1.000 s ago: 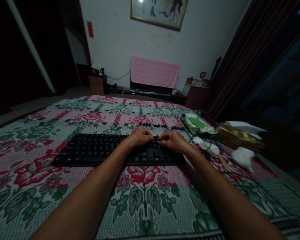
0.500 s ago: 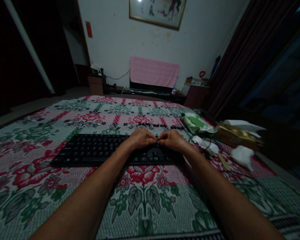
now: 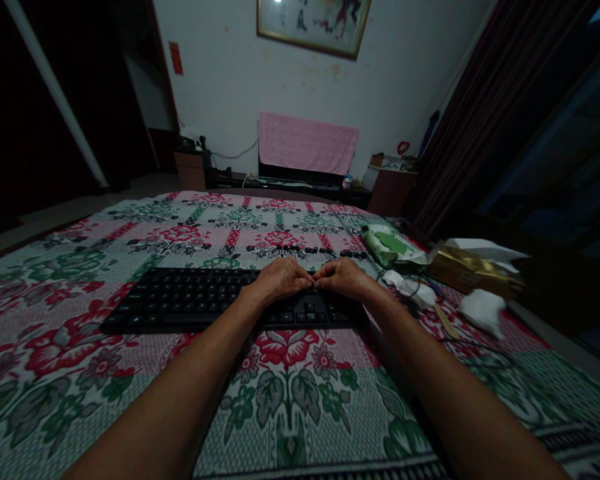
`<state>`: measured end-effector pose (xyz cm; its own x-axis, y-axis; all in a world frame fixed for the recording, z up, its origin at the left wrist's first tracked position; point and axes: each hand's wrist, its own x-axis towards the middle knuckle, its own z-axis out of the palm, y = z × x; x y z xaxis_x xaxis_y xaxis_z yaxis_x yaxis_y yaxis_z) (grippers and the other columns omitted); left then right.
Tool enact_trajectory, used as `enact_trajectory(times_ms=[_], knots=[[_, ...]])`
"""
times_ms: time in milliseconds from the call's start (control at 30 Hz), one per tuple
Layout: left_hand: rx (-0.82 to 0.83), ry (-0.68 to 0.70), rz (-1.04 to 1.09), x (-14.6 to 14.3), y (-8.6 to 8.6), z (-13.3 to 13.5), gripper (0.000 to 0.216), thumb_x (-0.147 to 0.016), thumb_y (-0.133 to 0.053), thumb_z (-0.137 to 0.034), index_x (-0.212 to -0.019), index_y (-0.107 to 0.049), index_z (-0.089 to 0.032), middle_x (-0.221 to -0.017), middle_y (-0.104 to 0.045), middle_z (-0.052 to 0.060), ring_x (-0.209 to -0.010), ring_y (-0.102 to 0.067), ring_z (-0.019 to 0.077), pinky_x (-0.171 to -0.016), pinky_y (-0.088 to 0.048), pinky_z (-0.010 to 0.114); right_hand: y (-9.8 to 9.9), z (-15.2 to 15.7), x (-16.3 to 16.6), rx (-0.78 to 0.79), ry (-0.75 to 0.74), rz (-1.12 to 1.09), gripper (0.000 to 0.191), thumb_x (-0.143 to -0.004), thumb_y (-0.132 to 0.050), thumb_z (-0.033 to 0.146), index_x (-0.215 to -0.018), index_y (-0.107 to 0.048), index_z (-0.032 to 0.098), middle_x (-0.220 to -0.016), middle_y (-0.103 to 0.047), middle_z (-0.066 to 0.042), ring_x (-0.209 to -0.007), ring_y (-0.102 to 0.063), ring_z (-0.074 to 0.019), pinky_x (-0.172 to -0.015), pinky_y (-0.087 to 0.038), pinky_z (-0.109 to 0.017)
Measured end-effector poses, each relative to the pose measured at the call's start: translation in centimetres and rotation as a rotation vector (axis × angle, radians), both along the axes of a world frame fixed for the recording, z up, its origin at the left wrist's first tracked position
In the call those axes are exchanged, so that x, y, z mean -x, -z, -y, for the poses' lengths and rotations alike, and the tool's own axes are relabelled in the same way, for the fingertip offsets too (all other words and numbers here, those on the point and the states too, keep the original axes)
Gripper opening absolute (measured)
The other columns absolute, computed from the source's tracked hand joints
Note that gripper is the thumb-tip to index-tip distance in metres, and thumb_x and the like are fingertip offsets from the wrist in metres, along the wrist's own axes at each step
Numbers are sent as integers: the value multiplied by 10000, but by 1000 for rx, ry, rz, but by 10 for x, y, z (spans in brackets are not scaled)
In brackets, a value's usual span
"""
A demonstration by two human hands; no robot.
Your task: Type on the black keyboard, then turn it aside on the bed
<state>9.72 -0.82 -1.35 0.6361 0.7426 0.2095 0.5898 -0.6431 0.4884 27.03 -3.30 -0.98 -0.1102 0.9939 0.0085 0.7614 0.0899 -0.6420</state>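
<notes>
A black keyboard point(image 3: 180, 300) lies flat on the flowered cloth in front of me. Over its right part, my left hand point(image 3: 284, 276) and my right hand point(image 3: 344, 277) meet fingertip to fingertip, just above the arrow keys. Both have thumb and fingers pinched together. Whatever sits between the fingertips is too small and dark to name, and the hands cover the keys beneath. Behind the keyboard, several small black pieces that look like loose keycaps point(image 3: 354, 254) form a row on the cloth.
To the right lie a green-and-white packet point(image 3: 393, 245), a gold tissue box point(image 3: 467, 270), crumpled white tissue point(image 3: 483, 311), a flat wooden stick point(image 3: 446, 323) and a dark cable point(image 3: 480, 349). A pink towel point(image 3: 307, 142) hangs beyond the patterned cloth point(image 3: 290, 407).
Both hands stay over the same spot of the keyboard, with fingertips shifting only slightly. The small dark bit seen between them earlier is now harder to see. The view has tilted a little.
</notes>
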Motion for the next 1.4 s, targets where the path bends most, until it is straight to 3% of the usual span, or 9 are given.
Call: enact_trajectory(times_ms=[233,367,533,600,700,833,1100,1300,1400], knots=[[30,-53,-5,-1,-2,3,245,-630,-504,-348,-797,-667,-274,-672,-624,-1,-685,-505,130,-583,-324,196,5,-3,-9,-27,-109,-42,221,-606,-569,288,-762,-669,168,-668,-649,-3,-566,-540,-99,-497,-398,-176],[68,-35,12,0,3,-2,253,-633,-495,-351,-791,-670,-258,-631,-620,-11,-630,-507,117,-562,-328,188,8,-3,-11,-84,-99,-34,217,-619,-559,299,-750,-665,162,-671,-645,-7,-591,-542,-105,-518,-399,-183],[74,-36,48,0,7,-7,278,-664,-461,-340,-828,-658,-233,-738,-643,-17,-658,-536,115,-583,-361,187,7,-1,-12,-127,43,-140,263,-642,-528,339,-771,-643,141,-674,-630,-19,-554,-521,-95,-493,-388,-188],[20,-94,46,-2,7,-5,267,-669,-458,-323,-822,-655,-229,-782,-642,-8,-706,-542,125,-619,-373,197,5,-2,-18,-133,126,-181,292,-642,-520,349,-803,-633,133,-675,-626,-23,-522,-509,-92,-468,-381,-191],[-106,-191,34,-6,5,0,269,-695,-425,-307,-809,-653,-219,-822,-628,19,-781,-532,148,-698,-376,228,3,-7,-36,-269,289,-180,302,-642,-509,351,-799,-632,124,-697,-629,-38,-544,-526,-109,-494,-396,-211],[-199,-227,4,-10,3,4,293,-718,-395,-310,-845,-641,-213,-894,-598,51,-868,-497,174,-782,-354,269,7,-16,-67,-427,447,-41,256,-639,-504,295,-792,-645,146,-754,-643,-45,-672,-568,-151,-616,-425,-248],[-177,-136,-137,-9,4,0,282,-725,-390,-310,-819,-639,-218,-844,-611,44,-846,-497,172,-785,-349,285,32,-46,-75,-401,352,347,283,-695,-459,249,-919,-613,174,-904,-630,-39,-844,-556,-147,-778,-390,-245],[-195,-147,-160,-9,4,1,291,-729,-383,-322,-871,-623,-241,-875,-610,36,-882,-493,178,-793,-349,293,26,-63,-68,-286,370,607,368,-722,-438,322,-1065,-533,228,-982,-595,-64,-898,-531,-191,-773,-382,-275],[-208,-149,-171,-9,5,1,286,-729,-385,-327,-856,-627,-241,-872,-607,37,-870,-495,179,-785,-351,296,24,-69,-66,-234,380,663,345,-720,-434,321,-1027,-561,230,-956,-596,-80,-888,-529,-205,-735,-391,-279]])
